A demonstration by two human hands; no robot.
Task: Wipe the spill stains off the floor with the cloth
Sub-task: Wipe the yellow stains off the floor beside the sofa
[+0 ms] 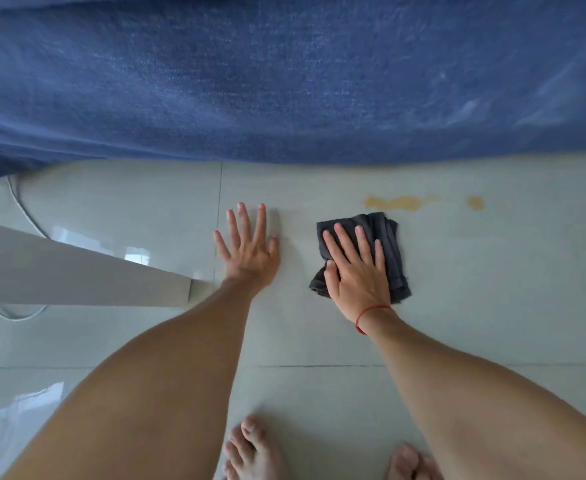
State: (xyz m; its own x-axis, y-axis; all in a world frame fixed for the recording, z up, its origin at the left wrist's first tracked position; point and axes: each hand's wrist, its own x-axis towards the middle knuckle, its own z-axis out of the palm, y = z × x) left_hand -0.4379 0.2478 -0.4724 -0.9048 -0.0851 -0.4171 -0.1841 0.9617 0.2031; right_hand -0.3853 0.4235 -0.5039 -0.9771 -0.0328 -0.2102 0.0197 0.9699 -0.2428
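Head view: two bare feet [255,452] nearest; two hands spread flat, left hand [250,251] on the floor [492,289], right hand [357,271] pressing one dark cloth [390,237]. Beyond, two yellowish stains [398,202], then blue fabric [284,81].

No readable text, label, brand, number or sign appears anywhere.

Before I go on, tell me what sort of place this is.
Probably a room in a home, perhaps a bedroom or living room. The floor is glossy pale tile with grout lines, a large blue woven fabric, maybe a bedspread or sofa cover, hangs along the far edge, and the person's bare feet show below.
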